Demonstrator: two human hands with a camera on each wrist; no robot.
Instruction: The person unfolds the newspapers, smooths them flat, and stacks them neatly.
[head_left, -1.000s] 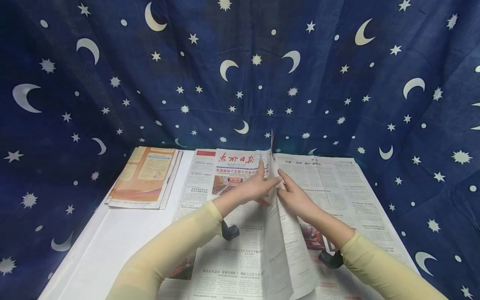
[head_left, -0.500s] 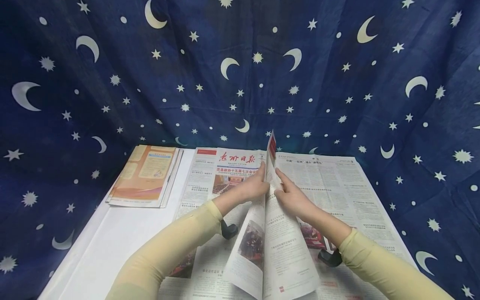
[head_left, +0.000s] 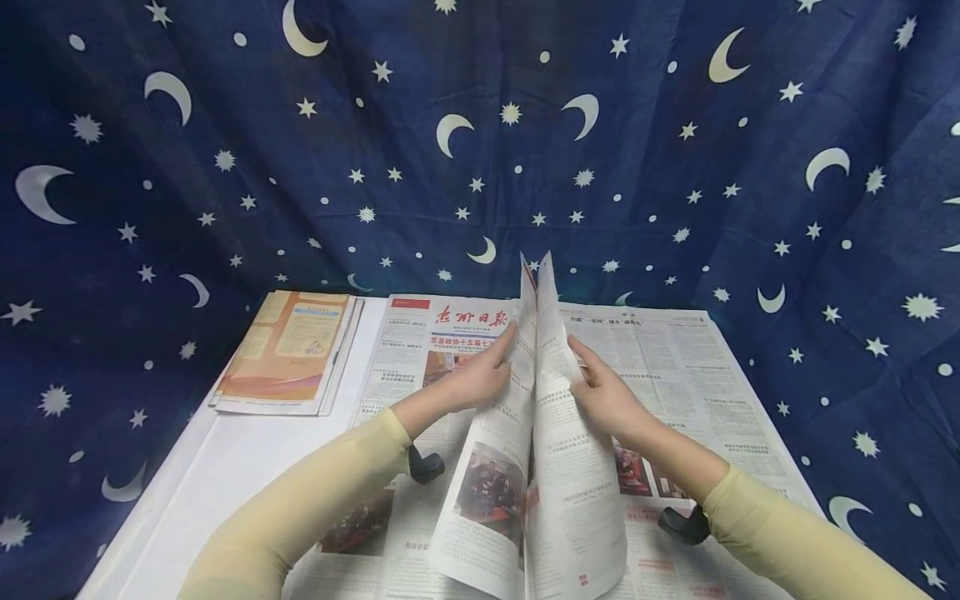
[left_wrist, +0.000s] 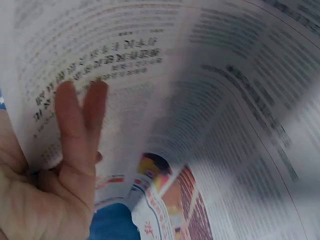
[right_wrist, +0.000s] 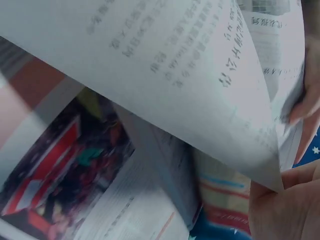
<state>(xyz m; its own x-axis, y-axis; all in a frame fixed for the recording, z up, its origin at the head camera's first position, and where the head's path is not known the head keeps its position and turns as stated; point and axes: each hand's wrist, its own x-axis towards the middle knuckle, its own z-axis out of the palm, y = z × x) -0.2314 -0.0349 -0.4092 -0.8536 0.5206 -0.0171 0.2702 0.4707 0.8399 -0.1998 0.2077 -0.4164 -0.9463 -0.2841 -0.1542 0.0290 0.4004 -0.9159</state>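
Observation:
My left hand [head_left: 483, 375] pinches the outer edge of a raised newspaper page [head_left: 480, 500] with a photo near its lower end. In the left wrist view two of its fingers [left_wrist: 77, 125] lie along the printed side. Across the fold, my right hand [head_left: 607, 396] grips the edge of another raised page [head_left: 577, 500]. In the right wrist view that page's corner runs into the hand [right_wrist: 290, 205]. Both pages stand up and curve apart in a narrow V over the spread newspaper [head_left: 660, 375], which has a red masthead at left. The inner fold is mostly hidden.
A stack of booklets [head_left: 288, 350] with an orange cover lies at the back left of the white table [head_left: 202, 483]. A dark blue curtain [head_left: 420, 150] with moons and stars hangs right behind the table. Black wrist mounts [head_left: 426, 465] sit under both wrists.
The pages, close together at first, have parted into two standing leaves. My left hand has moved left with its page and my right hand slightly right. The booklets stay put.

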